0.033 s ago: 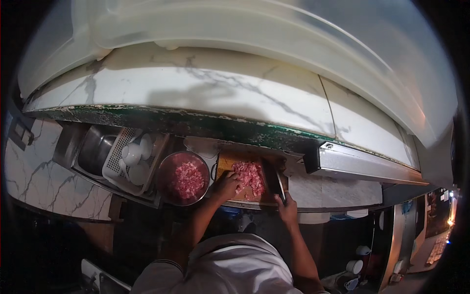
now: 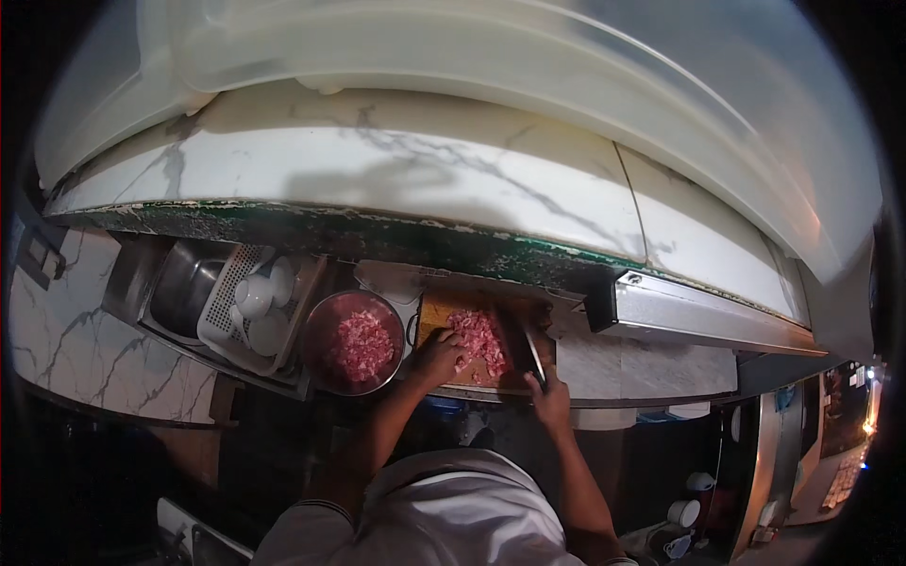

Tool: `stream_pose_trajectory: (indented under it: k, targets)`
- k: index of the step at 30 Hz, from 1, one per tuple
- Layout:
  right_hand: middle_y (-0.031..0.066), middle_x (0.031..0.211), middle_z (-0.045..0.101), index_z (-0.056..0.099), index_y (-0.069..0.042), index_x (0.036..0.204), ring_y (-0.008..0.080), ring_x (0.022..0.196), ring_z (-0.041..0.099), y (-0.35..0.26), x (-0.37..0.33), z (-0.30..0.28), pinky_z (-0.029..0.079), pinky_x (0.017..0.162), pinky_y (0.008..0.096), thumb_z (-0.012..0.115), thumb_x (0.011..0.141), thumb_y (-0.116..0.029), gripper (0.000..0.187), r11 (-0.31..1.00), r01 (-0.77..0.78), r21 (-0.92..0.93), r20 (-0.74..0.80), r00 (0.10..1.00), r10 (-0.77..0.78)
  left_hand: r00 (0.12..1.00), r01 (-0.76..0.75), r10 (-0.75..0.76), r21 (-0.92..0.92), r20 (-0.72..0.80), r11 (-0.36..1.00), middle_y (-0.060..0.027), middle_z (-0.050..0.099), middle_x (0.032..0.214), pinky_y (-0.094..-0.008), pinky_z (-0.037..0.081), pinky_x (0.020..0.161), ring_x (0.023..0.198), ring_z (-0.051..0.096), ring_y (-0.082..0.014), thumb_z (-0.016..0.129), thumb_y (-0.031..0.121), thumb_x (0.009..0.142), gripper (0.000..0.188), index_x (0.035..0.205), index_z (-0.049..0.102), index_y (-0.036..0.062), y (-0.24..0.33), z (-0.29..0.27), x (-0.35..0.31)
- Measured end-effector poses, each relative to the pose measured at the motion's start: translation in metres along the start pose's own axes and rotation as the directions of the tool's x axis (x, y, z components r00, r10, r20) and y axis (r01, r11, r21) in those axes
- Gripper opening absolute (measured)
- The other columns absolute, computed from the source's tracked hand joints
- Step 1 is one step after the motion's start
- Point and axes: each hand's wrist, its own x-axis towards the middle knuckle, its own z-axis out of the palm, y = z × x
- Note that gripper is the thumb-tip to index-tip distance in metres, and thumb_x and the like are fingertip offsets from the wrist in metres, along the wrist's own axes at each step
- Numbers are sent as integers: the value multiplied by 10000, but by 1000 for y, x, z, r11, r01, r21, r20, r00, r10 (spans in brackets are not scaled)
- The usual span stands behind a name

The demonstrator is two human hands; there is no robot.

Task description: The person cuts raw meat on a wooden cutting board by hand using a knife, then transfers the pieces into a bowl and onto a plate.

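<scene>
Chopped pink meat (image 2: 478,341) lies in a loose heap on a wooden cutting board (image 2: 435,307). My right hand (image 2: 550,398) is closed round the handle of a broad-bladed knife (image 2: 530,353), whose dark blade stands at the heap's right side. At the left edge of the heap, my left hand (image 2: 437,360) rests with its fingertips against the meat, fingers somewhat apart. A round metal bowl (image 2: 311,370) to the left of the board holds more chopped meat (image 2: 360,347).
Left of the bowl, a white perforated basket (image 2: 215,316) with white bowls (image 2: 255,296) sits beside a metal sink (image 2: 185,289). A ledge with a chipped green edge (image 2: 396,226) overhangs the counter's back. Grey countertop (image 2: 651,366) extends rightward beneath a metal housing (image 2: 708,316).
The knife has shifted very slightly, its blade tilting a little, and my right hand has moved a touch with it. My left hand stays at the meat.
</scene>
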Motion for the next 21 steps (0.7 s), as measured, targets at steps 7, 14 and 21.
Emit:
stream_pose_trajectory:
  k: [7,14,21]
  targets:
    - [299,1051,763,670,-116,1296,529,989,742,-8,4,27,568,841,635,646,1023,-609,564,926,-57,-373,22,997,70,942,133,-146,-60,-303,989,-71,713,1127,-469,483,1096,1244,603,-353,765,40,776,179,933,765,125,-13,32,-30]
    - [282,890,754,687,-62,1220,521,906,741,-1,-9,10,555,755,611,745,1007,-502,491,964,-48,-260,-152,988,8,838,403,-516,-433,-180,806,-161,686,1221,-488,504,1043,1212,613,-428,800,-19,785,455,1214,710,101,-10,28,-25]
    - [293,881,752,689,-9,1155,518,859,742,-6,-4,-28,554,714,571,719,1051,-444,448,998,-54,-12,-248,968,49,955,125,-142,-80,-262,989,-145,570,1500,-537,479,1087,1375,528,-402,772,37,858,671,1492,615,185,31,18,49]
